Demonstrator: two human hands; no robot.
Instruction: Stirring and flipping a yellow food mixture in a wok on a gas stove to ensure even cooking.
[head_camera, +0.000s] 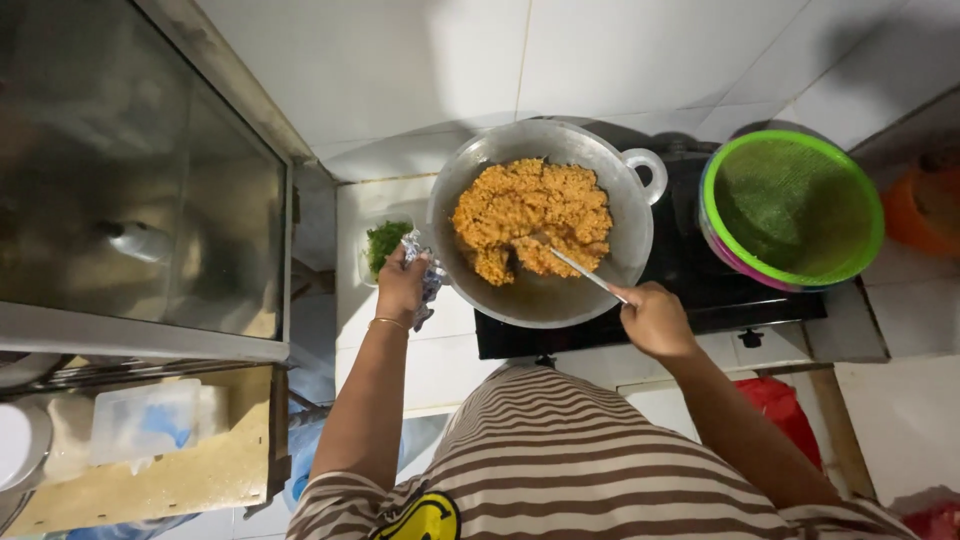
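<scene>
A grey metal wok (600, 190) sits on a black stove (720, 290), filled with orange fried rice (530, 215). My left hand (402, 285) grips the wok's near-left handle through a patterned cloth (428, 275). My right hand (655, 318) holds the thin handle of a metal spatula (580, 268), whose blade is buried in the rice near the wok's middle.
A small tub of chopped green herbs (384, 243) stands on the white counter left of the wok. A green mesh food cover (795, 208) rests on the stove's right burner. A glass-fronted cabinet (140, 180) fills the left side; a red bag (778, 405) lies below right.
</scene>
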